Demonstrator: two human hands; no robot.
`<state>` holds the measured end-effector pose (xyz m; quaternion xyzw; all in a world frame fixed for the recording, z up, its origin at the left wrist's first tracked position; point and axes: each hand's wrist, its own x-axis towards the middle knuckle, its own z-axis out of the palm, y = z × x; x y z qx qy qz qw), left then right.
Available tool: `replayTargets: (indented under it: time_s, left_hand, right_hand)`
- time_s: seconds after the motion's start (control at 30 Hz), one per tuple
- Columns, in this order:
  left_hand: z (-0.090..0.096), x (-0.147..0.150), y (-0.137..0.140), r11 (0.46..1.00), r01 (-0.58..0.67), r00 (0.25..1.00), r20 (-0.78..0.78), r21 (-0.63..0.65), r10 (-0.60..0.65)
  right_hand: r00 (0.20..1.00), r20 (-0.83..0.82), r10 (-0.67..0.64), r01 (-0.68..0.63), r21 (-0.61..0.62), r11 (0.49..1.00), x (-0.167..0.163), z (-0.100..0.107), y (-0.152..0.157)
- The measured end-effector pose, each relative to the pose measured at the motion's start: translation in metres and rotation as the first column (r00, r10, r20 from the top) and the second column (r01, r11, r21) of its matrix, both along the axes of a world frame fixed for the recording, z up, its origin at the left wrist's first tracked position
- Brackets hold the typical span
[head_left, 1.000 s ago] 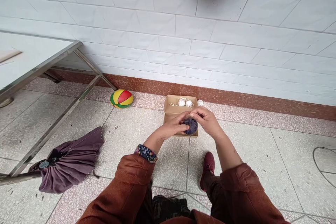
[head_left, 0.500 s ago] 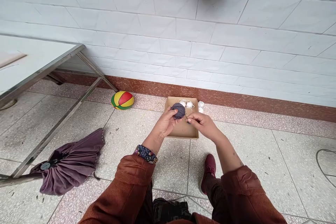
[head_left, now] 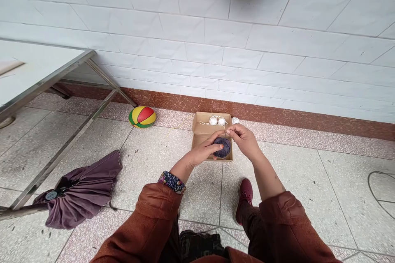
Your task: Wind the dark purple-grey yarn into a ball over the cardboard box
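A dark purple-grey ball of yarn point(head_left: 222, 148) rests in my left hand point(head_left: 202, 150), its thumb lying across the near side and the fingers behind. My right hand point(head_left: 243, 139) pinches thin yarn just above and right of the ball; the strand itself is hardly visible. Below both hands, on the floor, is a cardboard box point(head_left: 197, 127) with its lid part folded back toward the wall. Small white yarn balls point(head_left: 213, 120) with a loose white strand lie in the far part of the box.
A striped toy ball point(head_left: 142, 116) sits by the wall, left of the box. Nearer on the left are a folded purple umbrella point(head_left: 88, 191) and a metal-framed table point(head_left: 46, 78). More white yarn point(head_left: 235, 120) lies right of the box. A cable point(head_left: 372, 185) loops at far right.
The yarn ball has moved right and nearer to me, and my left hand has turned over it. My right hand has risen slightly, still pinching the strand.
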<state>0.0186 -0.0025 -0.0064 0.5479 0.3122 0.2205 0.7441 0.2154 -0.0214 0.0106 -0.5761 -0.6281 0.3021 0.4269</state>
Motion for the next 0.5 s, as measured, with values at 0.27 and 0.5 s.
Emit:
replayTargets:
  time_s: [0.27,0.5]
  left_hand:
    - [0.005,-0.003,0.003,0.962,0.006,0.925,0.367,-0.274,0.099]
    - [0.005,-0.004,0.012,0.942,-0.173,0.864,0.416,-0.286,0.285]
  right_hand:
    - [0.994,0.114,0.0,0.016,-0.142,0.99,0.0,-0.016,0.003]
    - [0.975,0.176,0.138,-0.117,-0.123,0.985,-0.005,-0.022,0.003]
